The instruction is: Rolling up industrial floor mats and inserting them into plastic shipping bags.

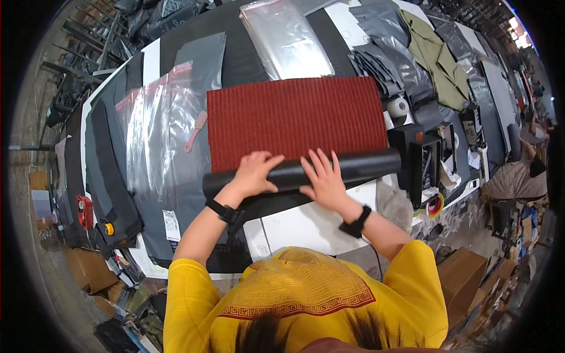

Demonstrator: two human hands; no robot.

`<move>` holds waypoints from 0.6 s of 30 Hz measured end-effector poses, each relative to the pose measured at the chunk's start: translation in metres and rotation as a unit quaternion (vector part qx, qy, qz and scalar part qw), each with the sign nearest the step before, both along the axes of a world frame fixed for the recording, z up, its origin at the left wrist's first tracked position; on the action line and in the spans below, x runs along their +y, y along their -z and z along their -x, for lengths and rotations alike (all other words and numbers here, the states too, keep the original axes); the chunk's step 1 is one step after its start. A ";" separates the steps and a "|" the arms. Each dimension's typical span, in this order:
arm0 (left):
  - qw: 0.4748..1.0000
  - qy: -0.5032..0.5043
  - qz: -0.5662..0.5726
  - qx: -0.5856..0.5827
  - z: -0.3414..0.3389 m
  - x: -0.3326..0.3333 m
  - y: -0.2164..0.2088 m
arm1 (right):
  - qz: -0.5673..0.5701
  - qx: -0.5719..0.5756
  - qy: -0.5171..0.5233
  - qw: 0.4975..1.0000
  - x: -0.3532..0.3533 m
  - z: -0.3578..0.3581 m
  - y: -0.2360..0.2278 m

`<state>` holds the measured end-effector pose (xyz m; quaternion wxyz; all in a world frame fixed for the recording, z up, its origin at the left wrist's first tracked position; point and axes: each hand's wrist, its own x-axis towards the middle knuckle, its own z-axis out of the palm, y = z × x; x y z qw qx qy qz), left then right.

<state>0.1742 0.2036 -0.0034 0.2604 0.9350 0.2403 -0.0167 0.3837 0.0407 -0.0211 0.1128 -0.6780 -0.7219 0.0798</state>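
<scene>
A red ribbed mat [294, 117] lies flat on the table in front of me. Its near end is rolled up into a tube, and the smooth black backing [368, 164] faces outward there. My left hand [254, 172] rests on the left half of the roll, fingers over its top and thumb apart. On the roll's middle lies my right hand [324, 179], with its fingers spread. Both palms press on the roll rather than wrapping round it. A pink brush [196, 132] sits left of the mat, on clear plastic bags [150, 135].
Beyond the mat lies a stack of clear plastic sleeves [286, 38]. To the right stand a white tape roll [398, 107] and black bins [411, 165]. An olive garment [436, 62] lies far right. At the left are a red tape dispenser [85, 213] and a yellow tape measure [109, 229].
</scene>
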 end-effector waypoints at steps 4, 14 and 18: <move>0.963 -0.089 -0.226 -0.115 -0.011 -0.016 -0.001 | -0.013 0.010 0.050 0.999 0.125 -0.069 0.036; 0.928 -0.064 -0.367 0.002 -0.090 0.065 0.050 | 0.281 0.127 0.011 0.951 0.299 -0.163 0.028; 0.938 -0.098 -0.334 0.004 -0.090 0.108 0.052 | 0.049 -0.044 -0.193 0.979 0.241 -0.115 -0.002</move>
